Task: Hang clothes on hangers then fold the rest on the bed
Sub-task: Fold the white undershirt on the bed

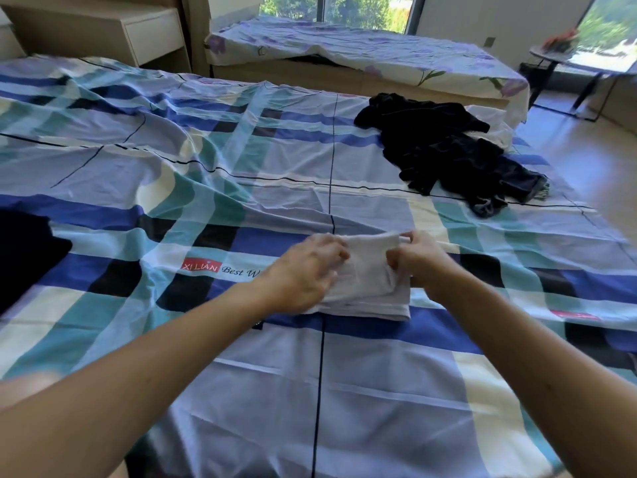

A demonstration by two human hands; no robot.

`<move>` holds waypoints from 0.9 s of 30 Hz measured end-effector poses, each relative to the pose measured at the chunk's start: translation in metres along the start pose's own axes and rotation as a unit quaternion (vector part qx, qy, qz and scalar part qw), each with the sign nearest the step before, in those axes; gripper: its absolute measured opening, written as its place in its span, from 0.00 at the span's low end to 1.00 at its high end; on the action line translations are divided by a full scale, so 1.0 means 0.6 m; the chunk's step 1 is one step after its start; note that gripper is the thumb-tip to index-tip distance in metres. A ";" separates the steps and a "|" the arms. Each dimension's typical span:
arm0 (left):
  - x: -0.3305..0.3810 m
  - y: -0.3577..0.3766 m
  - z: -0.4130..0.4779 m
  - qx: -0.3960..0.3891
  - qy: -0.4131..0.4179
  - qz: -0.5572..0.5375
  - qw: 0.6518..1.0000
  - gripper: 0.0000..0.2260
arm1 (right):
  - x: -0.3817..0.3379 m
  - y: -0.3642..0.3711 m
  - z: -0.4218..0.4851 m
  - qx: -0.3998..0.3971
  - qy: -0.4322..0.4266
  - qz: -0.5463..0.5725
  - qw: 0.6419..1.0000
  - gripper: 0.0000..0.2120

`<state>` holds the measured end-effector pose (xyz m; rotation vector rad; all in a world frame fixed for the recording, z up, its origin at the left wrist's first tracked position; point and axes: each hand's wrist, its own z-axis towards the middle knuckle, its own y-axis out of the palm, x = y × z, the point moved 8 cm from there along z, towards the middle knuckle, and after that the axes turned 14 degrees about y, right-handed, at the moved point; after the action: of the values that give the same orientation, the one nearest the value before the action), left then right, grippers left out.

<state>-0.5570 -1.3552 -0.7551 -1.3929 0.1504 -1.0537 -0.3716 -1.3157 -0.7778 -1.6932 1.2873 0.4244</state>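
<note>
Left grip (306,270): at the end of a bare forearm reaching in from the lower left; palm down, fingers curled onto the left edge of the white folded garment (370,291), grasping the cloth.
Right grip (418,260): forearm stretched in from the lower right; fingers and thumb pinch the garment's upper right corner, lifted slightly off the layers below.
White folded garment: lies between both hands on the plaid bed sheet (206,160), near the middle of the bed, folded into a compact rectangle with stacked layers showing along its near edge.
Black clothes pile (444,150): loose and crumpled at the bed's far right, well apart from the hands.
Dark garment (24,250): at the left edge of the bed, partly out of view.
Second bed (362,50): behind, under a floral sheet, beside the windows.
Round side surface (551,53): far right corner.
</note>
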 end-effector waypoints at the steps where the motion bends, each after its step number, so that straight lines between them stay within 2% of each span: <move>1: -0.006 0.029 -0.006 -0.060 -0.011 0.039 0.997 0.19 | 0.007 -0.005 0.008 0.049 -0.005 -0.092 0.995 0.17; 3: -0.024 0.076 -0.019 -0.156 -0.038 0.087 0.983 0.24 | 0.010 -0.014 0.015 0.140 -0.024 -0.242 0.960 0.21; 4: -0.030 0.087 -0.022 -0.174 -0.043 0.093 0.979 0.26 | 0.011 -0.014 0.015 0.148 -0.024 -0.252 0.956 0.24; 6: -0.039 0.097 -0.024 -0.166 -0.041 0.066 0.983 0.25 | 0.024 -0.004 0.027 0.097 0.000 -0.214 0.972 0.32; 8: -0.045 0.083 -0.019 -0.088 -0.048 0.016 0.995 0.23 | 0.042 0.007 0.038 0.028 0.037 -0.144 0.988 0.34; 9: -0.050 0.065 -0.016 -0.013 -0.065 0.010 0.998 0.21 | 0.048 0.010 0.042 0.003 0.050 -0.110 0.993 0.34; 11: -0.073 0.022 -0.026 0.131 -0.163 0.006 0.978 0.15 | 0.056 0.016 0.051 -0.041 0.067 -0.061 0.995 0.30; 13: -0.098 0.023 -0.042 0.157 -0.279 -0.082 0.944 0.13 | 0.050 0.022 0.045 -0.072 0.056 -0.015 0.996 0.20; 15: -0.101 0.041 -0.051 0.129 -0.325 -0.172 0.921 0.15 | 0.047 0.024 0.040 -0.085 0.043 0.040 0.995 0.12; 18: -0.082 0.037 -0.065 0.124 -0.299 -0.248 0.913 0.17 | 0.026 0.028 0.022 -0.090 0.012 0.086 0.992 0.13; 22: -0.064 -0.017 -0.084 0.129 -0.238 -0.258 0.927 0.17 | -0.016 0.036 -0.014 -0.081 -0.051 0.108 0.989 0.21; 25: -0.087 -0.098 -0.132 0.158 -0.235 -0.255 0.924 0.21 | -0.062 0.097 -0.064 -0.146 -0.106 0.123 0.976 0.30; 27: -0.105 -0.157 -0.171 0.176 -0.240 -0.246 0.922 0.22 | -0.091 0.156 -0.119 -0.196 -0.112 0.133 0.965 0.37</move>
<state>-0.7070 -1.3702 -0.7313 -1.3406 -0.7520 -1.0404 -0.4936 -1.3452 -0.7455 -1.7310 1.3250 1.0583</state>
